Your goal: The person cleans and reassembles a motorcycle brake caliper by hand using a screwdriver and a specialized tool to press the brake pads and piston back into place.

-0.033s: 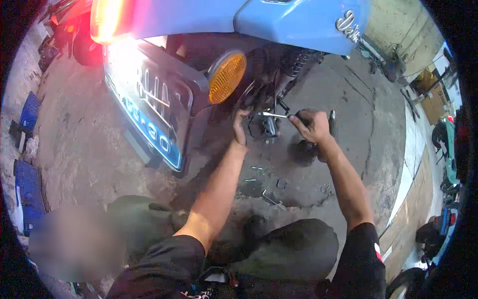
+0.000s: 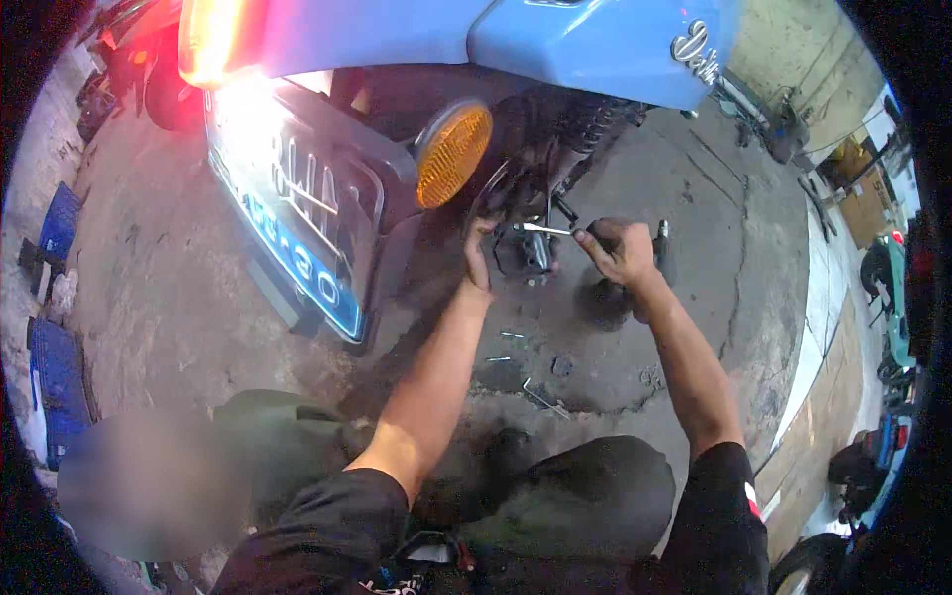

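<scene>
My right hand [image 2: 623, 250] is closed around one end of a slim silver hand tool [image 2: 545, 229], whose other end points left to the scooter's underside. My left hand [image 2: 478, 260] is raised against dark parts by the rear wheel [image 2: 508, 188]. Its fingers bend inward, and what they grip is hidden in shadow. Between the hands sits a grey metal part [image 2: 537, 252] low on the blue scooter [image 2: 585, 50]. Above it shows a coiled shock absorber [image 2: 595, 129].
An L-shaped hex key [image 2: 543, 397], small bolts [image 2: 506, 347] and a small dark piece [image 2: 560, 366] lie on the floor before my knees. The scooter's licence plate [image 2: 297, 228] and orange indicator [image 2: 453, 154] jut out at left. Cardboard boxes [image 2: 865, 208] stand far right.
</scene>
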Action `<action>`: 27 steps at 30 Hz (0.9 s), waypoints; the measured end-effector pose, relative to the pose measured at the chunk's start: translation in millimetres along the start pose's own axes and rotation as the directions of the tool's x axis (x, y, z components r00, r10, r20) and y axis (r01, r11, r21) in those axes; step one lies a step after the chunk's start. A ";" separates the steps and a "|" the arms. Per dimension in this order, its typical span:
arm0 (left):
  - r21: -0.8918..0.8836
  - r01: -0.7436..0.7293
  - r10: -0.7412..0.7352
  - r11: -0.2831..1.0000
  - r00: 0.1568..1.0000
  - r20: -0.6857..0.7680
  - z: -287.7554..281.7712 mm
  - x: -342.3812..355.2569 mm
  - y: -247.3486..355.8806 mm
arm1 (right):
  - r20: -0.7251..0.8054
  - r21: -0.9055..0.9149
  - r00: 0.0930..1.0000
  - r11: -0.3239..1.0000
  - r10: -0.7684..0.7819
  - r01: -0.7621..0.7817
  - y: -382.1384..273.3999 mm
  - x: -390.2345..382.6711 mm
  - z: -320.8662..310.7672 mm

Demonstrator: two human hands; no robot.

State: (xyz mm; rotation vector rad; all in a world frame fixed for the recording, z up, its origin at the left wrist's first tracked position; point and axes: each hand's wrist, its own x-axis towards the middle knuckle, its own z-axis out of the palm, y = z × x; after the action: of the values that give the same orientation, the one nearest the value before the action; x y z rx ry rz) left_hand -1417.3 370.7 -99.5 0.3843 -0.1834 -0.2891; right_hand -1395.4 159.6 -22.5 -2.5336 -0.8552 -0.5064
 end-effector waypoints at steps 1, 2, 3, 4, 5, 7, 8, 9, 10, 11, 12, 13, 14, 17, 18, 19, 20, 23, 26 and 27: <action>-0.007 0.062 -0.062 0.998 0.995 0.073 2.1 -3.0 2.4 | 0.005 0.005 1.000 1.000 -0.002 0.002 0.7 0.0 5.0; -0.010 0.125 -0.123 0.992 0.982 0.146 5.1 -5.5 4.1 | 0.045 0.017 0.999 0.999 0.028 -0.029 1.4 -0.5 8.9; -0.013 0.124 -0.121 0.992 0.982 0.143 8.2 -6.5 3.2 | 0.086 0.025 0.995 0.998 0.058 -0.060 2.4 -1.6 11.7; -0.037 0.118 -0.110 0.992 0.978 0.177 8.3 -8.2 3.9 | 0.088 0.032 0.995 0.998 0.055 -0.058 -1.2 -1.5 14.3; -0.061 0.115 -0.100 0.991 0.972 0.211 8.0 -9.3 5.0 | 0.108 0.046 0.992 0.997 0.062 -0.067 -5.3 -3.5 15.5; -0.079 0.132 -0.116 0.988 0.976 0.185 5.8 -8.7 5.3 | 0.130 0.046 0.989 0.996 0.075 -0.082 -2.8 -15.9 20.4; -0.097 0.149 -0.132 0.984 0.978 0.162 5.5 -6.9 3.2 | -0.010 0.201 0.991 0.971 0.136 -0.131 7.7 -27.6 29.0; -0.107 0.155 -0.136 0.982 0.976 0.171 5.8 -4.1 0.0 | -0.142 0.355 0.966 0.922 0.214 -0.152 20.6 -41.0 30.9; -0.042 0.131 -0.121 0.990 0.975 0.189 4.8 -2.7 0.5 | 0.131 0.664 0.885 0.623 0.447 -0.413 22.5 -46.6 17.6; 0.028 0.109 -0.112 0.994 0.973 0.199 1.1 -3.6 0.7 | 0.006 0.812 0.771 0.446 0.637 -0.376 10.9 -46.9 17.6; 0.028 0.111 -0.115 0.993 0.974 0.194 -5.5 -2.4 -0.2 | 0.103 0.891 0.747 0.273 0.657 -0.364 4.1 -45.2 7.7; 0.108 0.023 -0.033 0.994 0.995 0.091 -20.2 -4.1 1.3 | 0.210 0.936 0.730 0.081 0.651 -0.342 -17.3 -34.9 -8.1; 0.191 -0.051 0.051 0.980 0.999 0.003 -28.1 -4.5 1.0 | 0.214 0.936 0.728 0.077 0.651 -0.344 -29.1 -28.0 -14.9; 0.308 -0.095 0.092 0.947 0.995 0.025 -14.1 -1.2 -5.5 | 0.163 0.966 0.515 -0.028 0.841 -0.259 -31.9 -16.6 -31.4; 0.332 -0.144 0.145 0.932 0.989 0.024 -3.3 0.4 -11.3 | 0.135 0.925 0.498 0.071 0.857 -0.374 -25.5 -13.8 -33.4; 0.337 -0.141 0.141 0.931 0.990 0.024 -5.1 -2.3 -7.4 | 0.124 0.866 0.495 0.149 0.860 -0.477 -26.6 -4.7 -29.7; 0.325 -0.126 0.119 0.937 0.992 0.042 -12.9 -3.6 -4.5 | 0.043 0.843 0.487 0.230 0.872 -0.487 -32.4 7.8 -27.2; 0.319 -0.145 0.124 0.937 0.989 0.086 -31.3 1.2 -4.1 | 0.017 0.927 0.443 0.152 0.896 -0.342 -4.1 24.4 -16.7; 0.438 -0.205 0.175 0.875 0.979 0.108 -13.9 10.4 -17.5 | -0.184 0.631 0.537 0.518 0.823 -0.577 31.8 5.9 40.7; 0.448 -0.240 0.184 0.861 0.969 0.164 -10.8 6.8 -9.6 | -0.165 0.639 0.583 0.536 0.796 -0.551 19.3 9.0 47.4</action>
State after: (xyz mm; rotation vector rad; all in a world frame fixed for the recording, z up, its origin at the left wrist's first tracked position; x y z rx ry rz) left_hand -1410.7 363.8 -112.3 0.8206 -0.4111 -0.0427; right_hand -1366.8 173.3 -63.6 -1.8713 0.2325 -0.4529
